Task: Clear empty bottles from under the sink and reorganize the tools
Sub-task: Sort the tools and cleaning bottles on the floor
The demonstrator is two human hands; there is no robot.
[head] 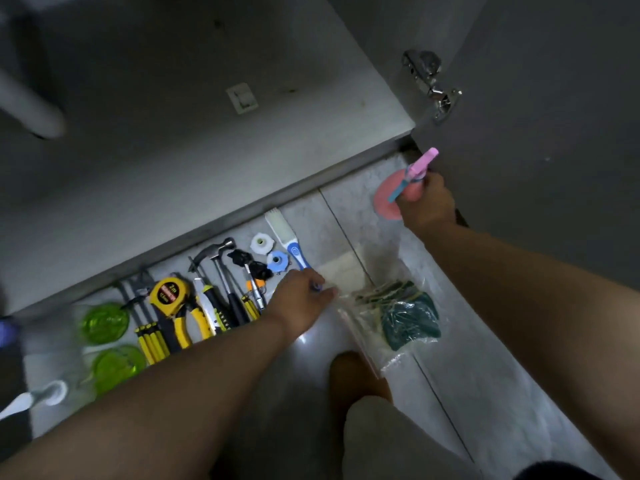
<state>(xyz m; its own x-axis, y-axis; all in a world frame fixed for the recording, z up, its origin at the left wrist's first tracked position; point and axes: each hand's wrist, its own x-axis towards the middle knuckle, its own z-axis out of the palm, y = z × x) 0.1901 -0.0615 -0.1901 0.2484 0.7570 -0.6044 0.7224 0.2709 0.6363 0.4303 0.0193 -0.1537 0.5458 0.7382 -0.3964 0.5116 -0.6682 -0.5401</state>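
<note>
Right hand (426, 203) grips a pink spray bottle (385, 199) (blue trigger); left hand (300, 293) seemingly pinches the brush (293, 250).

A home: tiled floor (349, 209), open hinged cabinet door (540, 133), household tools (194, 306).

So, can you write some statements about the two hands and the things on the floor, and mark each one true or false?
1. The right hand holds a pink spray bottle. True.
2. The tape measure is red. False: it is yellow.
3. The left hand holds the handle end of the blue-handled brush. True.
4. The hammer lies inside the cabinet. False: it lies on the floor tiles, among the other tools.
5. The plastic bag contains green pads. True.
</note>
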